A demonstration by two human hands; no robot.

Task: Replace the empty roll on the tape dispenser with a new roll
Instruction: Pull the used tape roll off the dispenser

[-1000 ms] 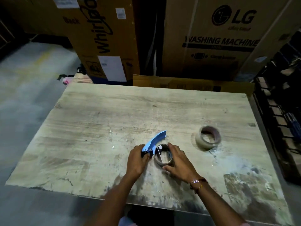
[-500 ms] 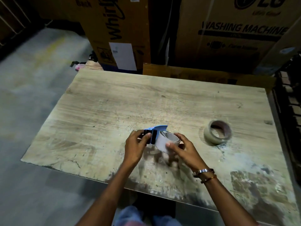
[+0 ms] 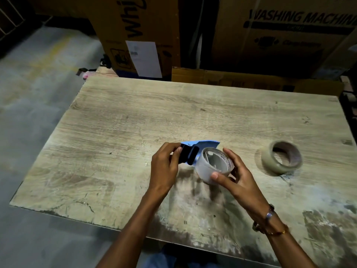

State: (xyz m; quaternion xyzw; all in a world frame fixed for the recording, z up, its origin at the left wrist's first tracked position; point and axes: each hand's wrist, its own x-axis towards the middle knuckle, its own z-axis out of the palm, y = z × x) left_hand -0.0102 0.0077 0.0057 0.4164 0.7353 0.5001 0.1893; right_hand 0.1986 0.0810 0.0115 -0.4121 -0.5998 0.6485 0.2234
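A person's two bare hands work over a worn, pale wooden tabletop (image 3: 135, 117), seen from above and slightly behind. The left hand (image 3: 164, 169) grips the black handle end of a blue tape dispenser (image 3: 201, 147), its fingers (image 3: 176, 151) curled round the handle and the dispenser lifted just off the wood. The right hand (image 3: 237, 176) holds the empty roll (image 3: 214, 165), a pale cardboard ring mounted on the dispenser. Its thumb presses the near side of the ring and its other fingers curl round the far rim, so the ring is clamped between them. The ring sits tilted, its open face turned up and to the right, with printed lettering visible inside. Whether it is fully seated on the dispenser's hub cannot be told.

The new roll (image 3: 281, 157) of clear tape lies on the tabletop to the right of the hands, well apart from them, resting at a slight tilt with its dark inner core showing.

Two bracelets (image 3: 270, 219) circle the right wrist. Beyond the far edge of the tabletop stand large brown cardboard boxes (image 3: 280, 35), one printed with the words "WASHING MACHINE". A white paper label (image 3: 144, 58) is stuck to the box on the left. Grey concrete floor (image 3: 34, 84) spreads to the left of the tabletop.
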